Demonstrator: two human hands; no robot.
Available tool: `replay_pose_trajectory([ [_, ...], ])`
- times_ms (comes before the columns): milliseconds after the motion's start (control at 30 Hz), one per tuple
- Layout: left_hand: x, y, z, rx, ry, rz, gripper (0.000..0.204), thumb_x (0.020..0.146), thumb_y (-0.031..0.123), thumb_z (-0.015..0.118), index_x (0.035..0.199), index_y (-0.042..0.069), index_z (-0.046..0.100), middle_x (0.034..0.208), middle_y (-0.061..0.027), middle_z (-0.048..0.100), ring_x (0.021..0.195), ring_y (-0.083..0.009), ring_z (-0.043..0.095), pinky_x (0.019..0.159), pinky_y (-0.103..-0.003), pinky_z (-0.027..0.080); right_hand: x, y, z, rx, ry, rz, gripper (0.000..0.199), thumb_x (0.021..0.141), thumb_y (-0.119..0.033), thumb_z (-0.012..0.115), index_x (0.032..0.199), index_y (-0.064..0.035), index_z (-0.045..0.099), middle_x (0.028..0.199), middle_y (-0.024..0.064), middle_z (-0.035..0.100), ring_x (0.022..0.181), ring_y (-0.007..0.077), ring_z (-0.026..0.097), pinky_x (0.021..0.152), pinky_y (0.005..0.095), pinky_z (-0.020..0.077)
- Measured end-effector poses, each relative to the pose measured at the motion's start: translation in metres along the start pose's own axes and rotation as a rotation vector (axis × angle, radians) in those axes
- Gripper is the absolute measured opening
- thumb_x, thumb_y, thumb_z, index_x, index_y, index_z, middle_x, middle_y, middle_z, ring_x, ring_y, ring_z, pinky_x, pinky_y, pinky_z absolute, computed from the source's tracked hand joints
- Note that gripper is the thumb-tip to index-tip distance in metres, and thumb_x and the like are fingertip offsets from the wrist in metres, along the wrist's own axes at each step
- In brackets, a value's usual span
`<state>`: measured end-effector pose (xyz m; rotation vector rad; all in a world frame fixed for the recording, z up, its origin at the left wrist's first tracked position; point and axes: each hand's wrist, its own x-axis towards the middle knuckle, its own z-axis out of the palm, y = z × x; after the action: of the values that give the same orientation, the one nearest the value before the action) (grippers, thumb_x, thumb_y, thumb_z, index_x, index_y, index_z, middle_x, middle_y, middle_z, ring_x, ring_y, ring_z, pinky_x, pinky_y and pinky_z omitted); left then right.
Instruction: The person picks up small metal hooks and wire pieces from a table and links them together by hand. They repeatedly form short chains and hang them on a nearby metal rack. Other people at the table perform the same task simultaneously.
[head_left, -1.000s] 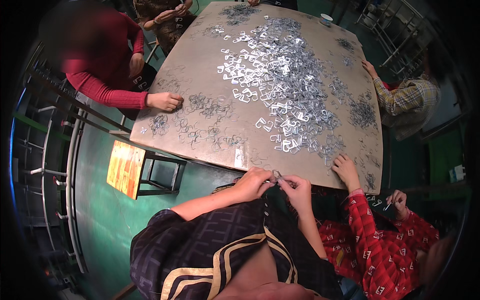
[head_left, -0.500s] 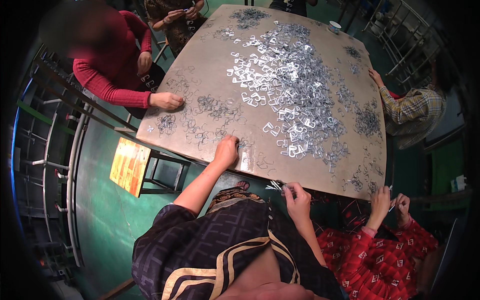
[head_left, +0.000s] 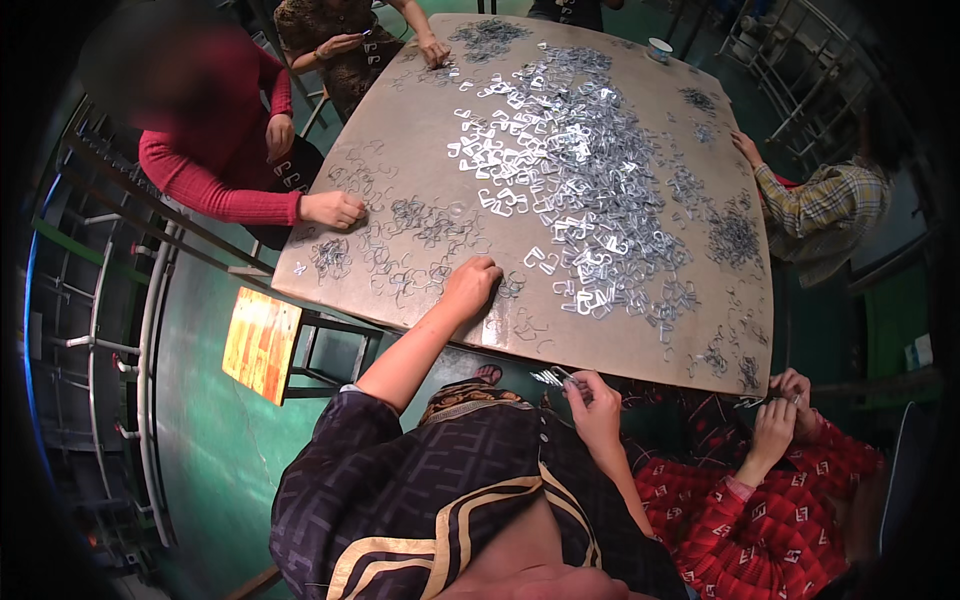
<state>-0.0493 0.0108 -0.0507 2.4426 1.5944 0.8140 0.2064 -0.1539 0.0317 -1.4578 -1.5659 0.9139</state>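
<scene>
My left hand point(head_left: 472, 287) rests at the near edge of the table, fingers bent down and pressed together beside scattered thin wire pieces point(head_left: 432, 222). Whatever is under those fingertips is hidden. Below the table's front edge, my right hand point(head_left: 597, 408) is closed around a small bundle of shiny metal hooks point(head_left: 550, 377), whose ends stick out to the left. A large heap of flat, silvery hook-shaped pieces point(head_left: 590, 170) spreads over the middle of the table.
The brown table point(head_left: 400, 130) has bent corners in view. People sit around it: one in red at left, one in a red patterned top point(head_left: 760, 520) at near right, one in plaid point(head_left: 840, 215) at right. A wooden stool point(head_left: 262, 345) stands at left; a small white cup point(head_left: 659, 50) sits far right.
My left hand has shifted slightly up and right across the table. My right hand stays nearly still with its bundle. A far-left person's hand now reaches onto the table.
</scene>
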Motion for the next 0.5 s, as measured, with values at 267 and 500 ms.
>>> replay_pose_trajectory([
  [267, 0.024, -0.007, 0.013, 0.37, -0.257, 0.196, 0.01, 0.068, 0.008, 0.059, 0.068, 0.002, 0.066, 0.072, -0.0154, 0.064, 0.071, -0.0316, 0.064, 0.06, -0.039, 0.054, -0.004, -0.001, 0.001, -0.01, 0.025, 0.011, 0.01, 0.082, -0.002, 0.067, 0.09, 0.0024, 0.063, 0.072, 0.011, 0.065, 0.061, 0.0163, 0.065, 0.059, 0.0278, 0.0513],
  [500, 0.042, -0.003, -0.006, 0.072, -0.306, -0.186, 0.012, 0.069, 0.012, 0.064, 0.071, 0.001, 0.067, 0.07, -0.0169, 0.067, 0.065, -0.0306, 0.067, 0.061, -0.039, 0.053, -0.012, 0.009, 0.005, 0.025, 0.082, 0.049, 0.012, 0.079, -0.003, 0.069, 0.089, 0.0027, 0.065, 0.074, 0.0106, 0.067, 0.062, 0.0147, 0.065, 0.06, 0.0271, 0.0519],
])
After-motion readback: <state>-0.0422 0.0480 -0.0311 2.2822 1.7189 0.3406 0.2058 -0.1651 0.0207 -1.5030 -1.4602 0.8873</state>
